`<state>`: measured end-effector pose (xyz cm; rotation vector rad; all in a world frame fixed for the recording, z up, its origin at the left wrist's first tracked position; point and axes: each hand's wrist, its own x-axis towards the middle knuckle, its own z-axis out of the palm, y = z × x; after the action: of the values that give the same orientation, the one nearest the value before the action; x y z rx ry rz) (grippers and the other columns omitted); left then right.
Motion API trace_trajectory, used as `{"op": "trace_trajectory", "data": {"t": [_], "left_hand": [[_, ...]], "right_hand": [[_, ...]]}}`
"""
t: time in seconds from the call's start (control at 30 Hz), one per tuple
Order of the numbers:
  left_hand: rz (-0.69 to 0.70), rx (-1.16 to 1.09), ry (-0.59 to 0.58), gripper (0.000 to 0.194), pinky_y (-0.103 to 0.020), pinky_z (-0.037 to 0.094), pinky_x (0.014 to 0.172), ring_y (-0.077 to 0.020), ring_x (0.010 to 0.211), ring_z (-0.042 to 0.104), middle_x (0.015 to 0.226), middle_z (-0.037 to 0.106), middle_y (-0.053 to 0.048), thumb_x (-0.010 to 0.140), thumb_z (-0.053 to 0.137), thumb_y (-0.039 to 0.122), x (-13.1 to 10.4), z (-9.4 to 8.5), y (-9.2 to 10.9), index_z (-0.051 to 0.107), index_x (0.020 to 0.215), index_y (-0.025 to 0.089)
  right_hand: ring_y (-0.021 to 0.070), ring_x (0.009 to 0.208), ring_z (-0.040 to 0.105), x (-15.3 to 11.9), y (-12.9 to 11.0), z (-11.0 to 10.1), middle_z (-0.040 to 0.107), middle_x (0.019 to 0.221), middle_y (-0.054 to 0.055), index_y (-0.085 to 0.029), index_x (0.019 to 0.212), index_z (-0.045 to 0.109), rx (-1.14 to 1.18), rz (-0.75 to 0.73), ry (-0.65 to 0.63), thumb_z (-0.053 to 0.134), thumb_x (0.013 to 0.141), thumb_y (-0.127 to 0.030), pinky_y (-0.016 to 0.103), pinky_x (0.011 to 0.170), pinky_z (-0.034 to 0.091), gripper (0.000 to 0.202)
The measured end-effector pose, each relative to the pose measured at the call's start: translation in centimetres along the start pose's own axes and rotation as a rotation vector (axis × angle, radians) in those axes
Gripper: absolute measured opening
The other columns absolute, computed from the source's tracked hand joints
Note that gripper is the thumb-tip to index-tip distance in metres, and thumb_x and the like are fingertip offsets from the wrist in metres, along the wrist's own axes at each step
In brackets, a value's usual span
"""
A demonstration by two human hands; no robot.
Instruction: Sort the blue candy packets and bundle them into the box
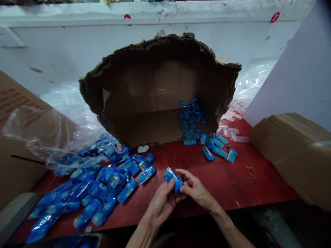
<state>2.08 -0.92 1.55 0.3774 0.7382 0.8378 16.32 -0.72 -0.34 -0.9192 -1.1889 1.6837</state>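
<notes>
Near the front edge of the red table point(178, 158), both hands meet at one small blue packet point(172, 178) with a clear end. My left hand point(164, 201) grips it from the left, thumb on top. From the right, my right hand point(193, 187) pinches its lower right end, with the index finger raised behind it. To the left lies a heap of blue packets point(100, 187). Clear-ended packs with blue pieces point(219, 152) lie right of centre, and more point(191, 113) sit inside the torn cardboard box point(139, 127).
Brown cartons stand at the left point(15, 148) and right point(294, 155). Clear plastic film point(51, 137) hangs over the heap's back. Pink-looking transparent cases point(232, 133) lie at the right behind the packs. A white wall ledge point(207, 17) runs across the back.
</notes>
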Motion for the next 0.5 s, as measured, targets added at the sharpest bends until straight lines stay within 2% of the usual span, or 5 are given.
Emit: {"op": "trace_trajectory", "data": {"t": [0.13,0.27,0.4,0.5], "left_hand": [[0.048,0.108,0.029,0.024,-0.024,0.047,0.060,-0.0132,0.070,0.059,0.080,0.063,-0.005,0.076,0.052,0.028,-0.1,-0.1,-0.3,0.056,0.096,0.015],[0.172,0.331,0.146,0.033,-0.023,0.046,0.055,-0.0136,0.071,0.057,0.083,0.061,-0.005,0.074,0.053,0.036,-0.1,-1.0,0.3,0.052,0.101,0.017],[0.325,0.771,0.292,0.039,-0.029,0.046,0.064,-0.0172,0.075,0.057,0.083,0.062,-0.007,0.075,0.044,0.045,0.1,-2.3,3.2,0.054,0.098,0.015],[0.449,1.205,0.490,0.040,-0.033,0.043,0.073,-0.0212,0.083,0.058,0.089,0.063,-0.011,0.076,0.042,0.043,-0.2,-3.3,6.3,0.054,0.100,0.013]], "right_hand": [[0.0161,0.092,0.052,0.3,-0.3,0.1,0.053,0.108,0.002,-0.024,0.117,0.044,-0.016,-0.020,-0.075,0.061,0.069,-0.024,0.029,0.079,0.041,0.051],[0.0173,0.093,0.052,1.4,-1.0,1.1,0.058,0.102,0.004,-0.019,0.107,0.052,-0.091,-0.080,-0.027,0.054,0.075,-0.025,0.031,0.083,0.040,0.032],[0.0179,0.087,0.055,4.7,-0.5,3.0,0.060,0.093,0.005,-0.017,0.098,0.055,-0.151,-0.100,0.070,0.054,0.073,-0.025,0.031,0.078,0.044,0.026],[0.0177,0.080,0.057,8.3,0.5,5.0,0.061,0.087,0.004,-0.017,0.096,0.053,-0.239,-0.135,0.074,0.052,0.073,-0.024,0.030,0.072,0.046,0.025]]}}
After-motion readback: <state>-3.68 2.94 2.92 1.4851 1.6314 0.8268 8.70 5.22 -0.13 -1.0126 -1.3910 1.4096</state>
